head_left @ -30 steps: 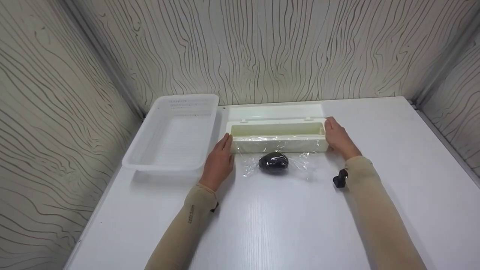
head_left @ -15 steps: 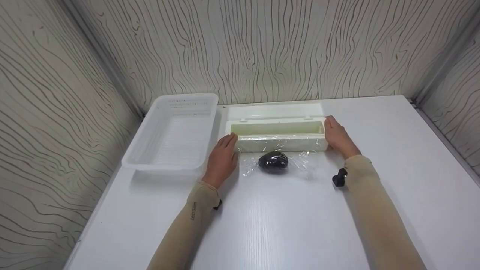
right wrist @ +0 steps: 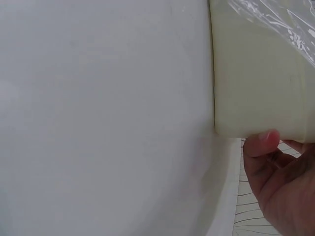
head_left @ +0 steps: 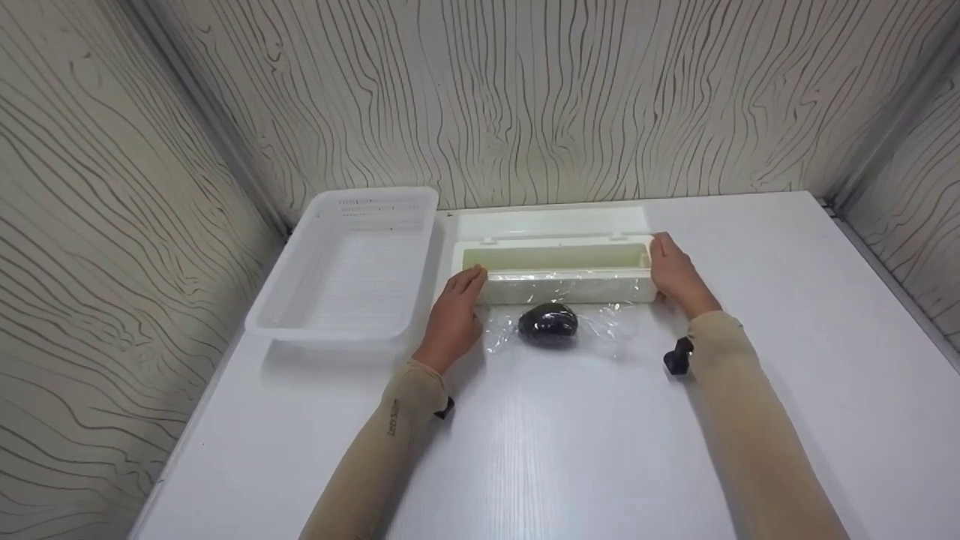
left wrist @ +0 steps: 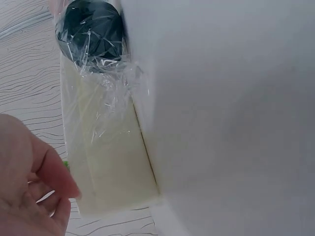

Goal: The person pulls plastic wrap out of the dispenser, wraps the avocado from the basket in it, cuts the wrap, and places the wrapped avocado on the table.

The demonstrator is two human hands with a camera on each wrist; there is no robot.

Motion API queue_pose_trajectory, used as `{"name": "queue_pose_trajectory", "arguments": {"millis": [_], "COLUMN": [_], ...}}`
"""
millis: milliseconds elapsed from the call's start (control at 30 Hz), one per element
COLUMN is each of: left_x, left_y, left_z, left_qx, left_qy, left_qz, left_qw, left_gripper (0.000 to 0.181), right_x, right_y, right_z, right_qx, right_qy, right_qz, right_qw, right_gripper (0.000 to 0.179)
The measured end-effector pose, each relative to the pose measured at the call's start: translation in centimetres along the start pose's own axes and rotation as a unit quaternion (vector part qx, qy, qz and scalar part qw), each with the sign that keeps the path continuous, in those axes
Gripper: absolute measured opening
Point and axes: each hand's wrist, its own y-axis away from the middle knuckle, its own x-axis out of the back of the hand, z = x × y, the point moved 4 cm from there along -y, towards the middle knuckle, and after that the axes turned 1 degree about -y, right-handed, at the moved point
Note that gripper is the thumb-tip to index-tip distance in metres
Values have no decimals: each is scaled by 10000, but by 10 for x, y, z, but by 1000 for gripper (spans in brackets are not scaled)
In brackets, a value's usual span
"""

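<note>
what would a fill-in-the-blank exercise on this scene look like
1. The long off-white rectangular box has its white hinged lid ____, not shut.
2. Seen by the person, the white rectangular plastic basket stands to the box's ____.
3. The right hand holds one end of the ____.
4. Under clear plastic film lies exactly ____ dark rounded object.
Missing words: open; left; box; one.

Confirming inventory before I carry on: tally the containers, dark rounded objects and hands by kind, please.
Containers: 2 (white basket, white box)
Dark rounded object with clear film over it: 1
Hands: 2 (left hand, right hand)
Total: 5
</note>
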Motion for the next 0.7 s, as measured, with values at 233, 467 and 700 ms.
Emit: {"name": "queue_pose_trajectory", "arguments": {"millis": [233, 467, 700], "left_x": [-1, -6, -5], "left_y": [-3, -6, -9], "left_z": [1, 2, 3], "left_qx": [79, 96, 7], "left_qy": [198, 300, 437], "left_qz": [-211, -361, -475], "left_qw": [9995, 9989, 9979], "left_gripper": [72, 75, 76], "right_x": [0, 1, 1], "right_y": [0, -1, 2], "right_z": [0, -2, -2], "right_qx": [-25, -46, -46], "right_qy": [-15, 20, -59], "right_qz": [-71, -95, -72], "right_qw": [10000, 9999, 9999], "right_gripper": [67, 66, 66]}}
